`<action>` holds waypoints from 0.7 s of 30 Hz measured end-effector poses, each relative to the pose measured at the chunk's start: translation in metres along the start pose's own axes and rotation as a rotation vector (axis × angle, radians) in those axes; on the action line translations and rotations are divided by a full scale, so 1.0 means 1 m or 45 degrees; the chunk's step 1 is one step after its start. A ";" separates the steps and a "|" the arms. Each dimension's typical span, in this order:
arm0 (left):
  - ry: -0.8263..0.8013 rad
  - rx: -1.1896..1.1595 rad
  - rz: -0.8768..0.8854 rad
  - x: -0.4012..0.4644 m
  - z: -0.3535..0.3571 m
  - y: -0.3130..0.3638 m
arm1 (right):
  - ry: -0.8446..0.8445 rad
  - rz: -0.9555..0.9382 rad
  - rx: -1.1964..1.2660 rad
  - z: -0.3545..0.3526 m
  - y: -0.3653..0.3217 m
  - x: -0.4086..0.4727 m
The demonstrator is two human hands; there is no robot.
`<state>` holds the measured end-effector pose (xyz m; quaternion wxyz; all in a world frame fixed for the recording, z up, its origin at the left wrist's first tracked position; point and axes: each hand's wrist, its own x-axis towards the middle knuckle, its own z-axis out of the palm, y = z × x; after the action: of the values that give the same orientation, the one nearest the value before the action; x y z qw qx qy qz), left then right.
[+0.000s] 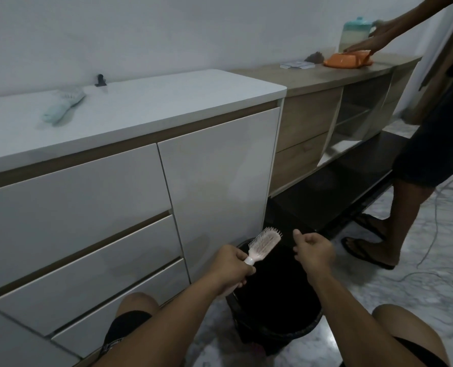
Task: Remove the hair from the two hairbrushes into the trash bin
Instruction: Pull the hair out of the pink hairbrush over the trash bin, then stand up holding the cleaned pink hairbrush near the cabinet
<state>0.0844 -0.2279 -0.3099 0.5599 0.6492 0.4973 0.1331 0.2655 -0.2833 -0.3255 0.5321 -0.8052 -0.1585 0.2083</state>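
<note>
We hold pink hairbrush [264,243] by handle in left hand [232,266], fingers wrapped tight round handle, bristles up-left, brush head over black trash bin [275,295]. Right hand [314,251] just beside brush head, not touching; fingers curled loosely, thumb and forefinger near each other, whether pinching hair we cannot tell. Bin on floor between our knees, against white cabinet front. Second hairbrush, pale green [62,105], lies on white bench [167,102], well apart. Another person [431,144] stands at right, hands on orange container [348,60].
</note>
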 end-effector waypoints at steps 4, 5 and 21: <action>-0.034 0.070 0.033 -0.003 -0.011 0.014 | -0.110 -0.074 -0.032 0.006 -0.012 -0.001; -0.052 0.100 0.047 -0.004 -0.013 0.018 | -0.132 -0.098 -0.071 0.008 -0.018 -0.001; 0.531 0.186 0.603 -0.040 -0.115 0.102 | -0.469 -0.247 0.611 0.043 -0.223 -0.042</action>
<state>0.0329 -0.1787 -0.1680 0.3514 0.7441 0.4446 0.3537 0.1997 -0.1839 -0.1276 0.6866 -0.5864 -0.2748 0.3304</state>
